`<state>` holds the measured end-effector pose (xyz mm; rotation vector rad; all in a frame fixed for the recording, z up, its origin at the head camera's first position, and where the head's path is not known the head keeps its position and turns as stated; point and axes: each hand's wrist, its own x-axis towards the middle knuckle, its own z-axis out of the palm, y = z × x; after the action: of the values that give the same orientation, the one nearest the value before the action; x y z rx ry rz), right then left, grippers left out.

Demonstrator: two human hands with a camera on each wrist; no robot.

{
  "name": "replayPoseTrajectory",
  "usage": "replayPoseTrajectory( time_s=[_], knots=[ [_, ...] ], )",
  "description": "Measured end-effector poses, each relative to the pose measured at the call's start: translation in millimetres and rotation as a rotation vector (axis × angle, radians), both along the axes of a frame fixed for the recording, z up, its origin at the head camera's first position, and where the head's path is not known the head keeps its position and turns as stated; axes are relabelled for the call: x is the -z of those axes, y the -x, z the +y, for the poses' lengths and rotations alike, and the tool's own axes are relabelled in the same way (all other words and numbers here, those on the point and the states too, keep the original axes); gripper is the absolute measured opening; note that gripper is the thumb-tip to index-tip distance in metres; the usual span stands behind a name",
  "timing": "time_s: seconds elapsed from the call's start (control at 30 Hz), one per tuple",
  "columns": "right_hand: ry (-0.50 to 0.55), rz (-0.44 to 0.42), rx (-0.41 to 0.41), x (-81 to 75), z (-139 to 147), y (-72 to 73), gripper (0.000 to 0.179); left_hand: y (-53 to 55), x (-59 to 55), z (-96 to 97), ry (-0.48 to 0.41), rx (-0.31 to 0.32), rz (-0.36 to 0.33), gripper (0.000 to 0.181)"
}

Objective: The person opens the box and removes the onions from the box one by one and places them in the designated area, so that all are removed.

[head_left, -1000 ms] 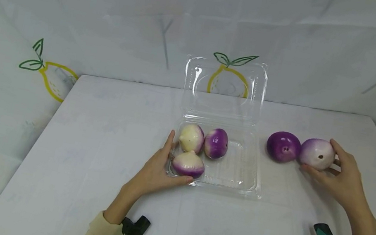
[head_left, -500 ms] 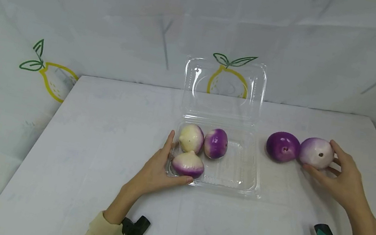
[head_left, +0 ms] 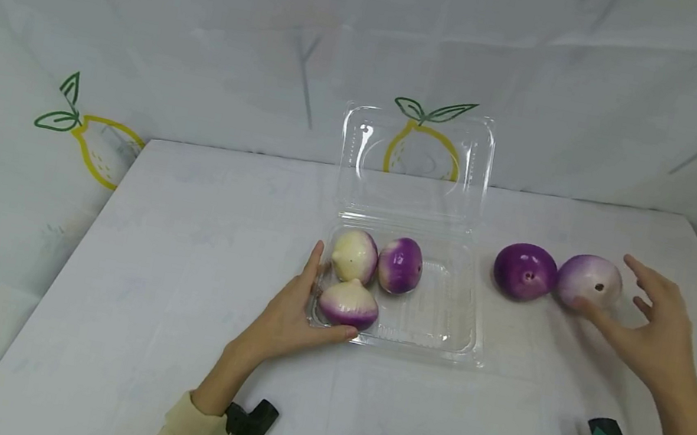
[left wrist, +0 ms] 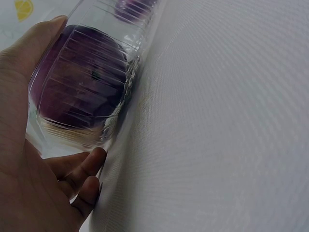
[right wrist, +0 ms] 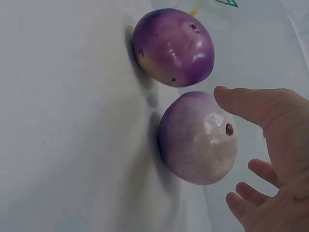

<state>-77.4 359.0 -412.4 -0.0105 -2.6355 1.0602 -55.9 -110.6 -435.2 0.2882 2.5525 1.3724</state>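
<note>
My left hand (head_left: pixel 292 316) holds the left front corner of a clear plastic clamshell box (head_left: pixel 432 337); its thumb lies along the front rim and its fingers along the left side. The left wrist view shows the thumb (left wrist: pixel 43 41) against the box wall and fingertips near the tabletop. Inside the box are a cream-tipped turnip (head_left: pixel 353 256), a purple turnip (head_left: pixel 400 266) and a cream-and-purple turnip (head_left: pixel 349 305). My right hand (head_left: pixel 660 335) is spread around a pale purple turnip (right wrist: pixel 198 140), with a gap showing between them in the right wrist view. A dark purple turnip (head_left: pixel 524 273) touches its left side.
The box's lid (head_left: pixel 415 159) stands raised at the back, by the lemon-print cloth backdrop (head_left: pixel 247 36). A white-covered table (head_left: pixel 173 257) lies beneath everything. Dark camera mounts (head_left: pixel 252 418) stick out from both wrists.
My right hand has let go of the pale purple turnip and moved slightly right, its fingers spreading wider. The left hand, the box and the turnips stay where they were.
</note>
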Motion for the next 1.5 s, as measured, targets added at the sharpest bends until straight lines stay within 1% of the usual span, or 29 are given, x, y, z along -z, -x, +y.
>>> replayPoseTrajectory(
  time_s=[0.1,0.17,0.23,0.4,0.47,0.63,0.7,0.83,0.97,1.1,1.2,1.33,1.5],
  knots=[
    [0.026,0.006,0.043,-7.6,-8,-1.2,0.079,-0.1,-0.1,-0.2,0.002,0.0,0.0,0.132],
    [0.055,0.016,0.056,-13.2,-15,-1.6,0.076,-0.3,-0.1,-0.3,0.005,0.001,-0.002,0.131],
    [0.105,0.033,0.051,-19.1,-23,-1.6,0.075,-0.4,-0.1,-0.4,0.006,0.002,-0.004,0.131],
    [0.242,0.111,-0.039,-31.4,-43,-1.5,0.075,-0.4,0.0,-0.6,0.003,0.003,-0.006,0.131],
    [0.273,0.137,-0.082,-34.6,-52,-2.1,0.077,-0.4,0.0,-0.7,0.003,0.002,-0.003,0.131],
    [0.294,0.178,-0.16,-39.6,-72,-3.2,0.078,-0.7,-0.5,-0.7,0.002,0.001,-0.001,0.131],
    [0.296,0.177,-0.175,-41.4,-80,-3.5,0.077,-0.9,-0.8,-0.6,0.003,0.001,-0.002,0.131],
    [0.308,0.147,-0.19,-44.9,-93,-4.8,0.075,-1.1,-1.7,-0.5,0.004,0.001,-0.002,0.131],
    [0.303,0.134,-0.236,-44.9,-104,-5.1,0.078,-1.0,-1.9,-0.5,0.009,0.002,0.0,0.131],
    [0.304,0.156,-0.313,-40.9,-118,-3.7,0.08,-0.8,-1.7,-0.7,0.018,0.0,-0.004,0.131],
    [0.331,0.133,-0.347,-37.5,-130,-3.5,0.078,-0.6,-1.4,-0.8,0.018,-0.001,-0.006,0.131],
    [0.351,0.071,-0.36,-32.4,-145,-3.4,0.073,-0.2,-1.0,-0.5,0.013,0.003,-0.001,0.131],
    [0.366,0.066,-0.413,-22.9,-164,-0.9,0.072,0.2,-1.0,-0.3,0.009,0.005,0.003,0.131]
  ],
)
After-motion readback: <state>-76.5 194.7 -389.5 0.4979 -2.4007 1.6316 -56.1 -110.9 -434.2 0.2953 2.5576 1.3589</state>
